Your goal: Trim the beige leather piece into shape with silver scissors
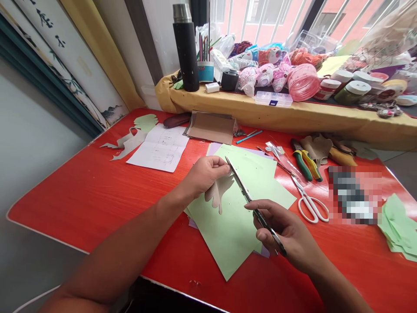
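My left hand (208,173) pinches a small greyish-beige cut piece (217,195) with a wavy, lobed edge, held above green sheets. Dark-handled scissors (243,187) are in my right hand (280,232), fingers around the handles. Their blades point up and to the left, with the tips beside my left fingertips and the piece's upper edge. Whether the blades touch the piece is hard to tell. Beneath both hands lie pale green sheets (228,243), stacked askew over purple ones.
White-handled scissors (312,208), pliers (306,163) and green scraps (398,226) lie on the right of the red table (81,191). A drawn sheet (161,148) and beige offcuts (128,142) are at left. A black thermos (186,54) stands on the crowded sill.
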`<action>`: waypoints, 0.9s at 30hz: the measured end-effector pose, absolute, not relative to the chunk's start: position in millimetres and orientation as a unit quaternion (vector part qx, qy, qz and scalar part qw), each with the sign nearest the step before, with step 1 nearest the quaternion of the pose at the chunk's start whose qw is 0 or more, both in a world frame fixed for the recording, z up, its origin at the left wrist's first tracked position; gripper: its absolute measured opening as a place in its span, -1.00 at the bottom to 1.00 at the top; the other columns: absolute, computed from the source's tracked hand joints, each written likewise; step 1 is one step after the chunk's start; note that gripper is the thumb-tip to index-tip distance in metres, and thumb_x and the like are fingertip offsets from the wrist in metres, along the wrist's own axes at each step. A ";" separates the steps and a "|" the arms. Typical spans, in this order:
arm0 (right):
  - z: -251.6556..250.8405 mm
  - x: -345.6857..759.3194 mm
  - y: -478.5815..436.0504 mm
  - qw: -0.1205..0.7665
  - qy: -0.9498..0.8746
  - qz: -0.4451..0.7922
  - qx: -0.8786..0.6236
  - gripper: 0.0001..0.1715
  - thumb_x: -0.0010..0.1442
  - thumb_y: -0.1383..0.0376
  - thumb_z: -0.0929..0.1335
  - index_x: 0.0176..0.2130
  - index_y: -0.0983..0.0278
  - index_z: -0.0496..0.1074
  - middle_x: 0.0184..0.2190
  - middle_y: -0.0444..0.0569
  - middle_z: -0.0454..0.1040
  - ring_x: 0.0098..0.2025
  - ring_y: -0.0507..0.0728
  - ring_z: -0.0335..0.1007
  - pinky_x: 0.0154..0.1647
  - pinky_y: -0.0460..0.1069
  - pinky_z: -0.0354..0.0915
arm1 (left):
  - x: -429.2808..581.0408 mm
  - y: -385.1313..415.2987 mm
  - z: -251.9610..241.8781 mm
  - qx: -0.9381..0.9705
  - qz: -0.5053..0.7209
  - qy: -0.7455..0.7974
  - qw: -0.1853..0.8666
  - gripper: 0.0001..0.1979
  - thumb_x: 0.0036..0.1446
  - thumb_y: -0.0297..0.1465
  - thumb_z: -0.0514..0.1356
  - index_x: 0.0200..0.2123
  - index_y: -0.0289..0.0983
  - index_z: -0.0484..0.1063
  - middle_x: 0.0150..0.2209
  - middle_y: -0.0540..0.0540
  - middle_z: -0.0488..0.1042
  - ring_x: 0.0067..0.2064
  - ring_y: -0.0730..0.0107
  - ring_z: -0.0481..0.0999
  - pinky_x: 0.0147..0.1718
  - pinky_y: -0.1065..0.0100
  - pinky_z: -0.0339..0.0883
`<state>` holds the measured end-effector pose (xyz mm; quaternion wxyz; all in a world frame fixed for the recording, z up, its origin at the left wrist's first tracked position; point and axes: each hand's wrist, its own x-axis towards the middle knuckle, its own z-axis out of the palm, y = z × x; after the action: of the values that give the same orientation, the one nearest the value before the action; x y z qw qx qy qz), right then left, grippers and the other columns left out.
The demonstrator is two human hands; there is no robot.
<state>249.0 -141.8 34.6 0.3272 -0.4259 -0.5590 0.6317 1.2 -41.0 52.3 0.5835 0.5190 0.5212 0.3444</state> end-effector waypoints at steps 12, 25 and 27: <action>38.3 248.7 -140.3 0.340 -0.554 0.649 -0.394 -0.43 0.30 -0.06 0.56 0.15 0.17 0.55 -0.44 -0.25 0.28 -0.56 -0.02 0.20 -0.54 -0.08 0.27 | 1.1 -39.3 51.1 0.509 0.373 0.509 0.585 -0.80 0.28 -0.25 0.31 -0.35 -0.24 0.51 -0.42 -0.01 0.53 -0.62 0.56 0.38 -0.67 0.45 0.15; 40.0 248.8 -139.8 0.306 -0.597 0.604 -0.430 -0.43 0.31 -0.08 0.54 0.13 0.18 0.55 -0.46 -0.23 0.21 -0.52 0.03 0.14 -0.56 -0.07 0.25 | 0.3 -38.4 45.0 0.516 0.373 0.507 0.581 -0.79 0.27 -0.22 0.32 -0.33 -0.23 0.54 -0.40 -0.04 0.56 -0.62 0.53 0.42 -0.67 0.45 0.14; 39.7 249.1 -140.0 0.299 -0.605 0.595 -0.437 -0.44 0.31 -0.08 0.54 0.12 0.18 0.56 -0.46 -0.23 0.19 -0.52 0.03 0.11 -0.56 -0.08 0.22 | 0.5 -38.1 44.4 0.516 0.369 0.509 0.582 -0.80 0.27 -0.23 0.32 -0.33 -0.23 0.54 -0.42 -0.04 0.55 -0.63 0.53 0.42 -0.67 0.45 0.13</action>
<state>249.1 -140.0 39.7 0.2993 -0.4366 -0.6046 0.5952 0.5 -38.1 44.4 0.5822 0.5156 0.5089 0.3691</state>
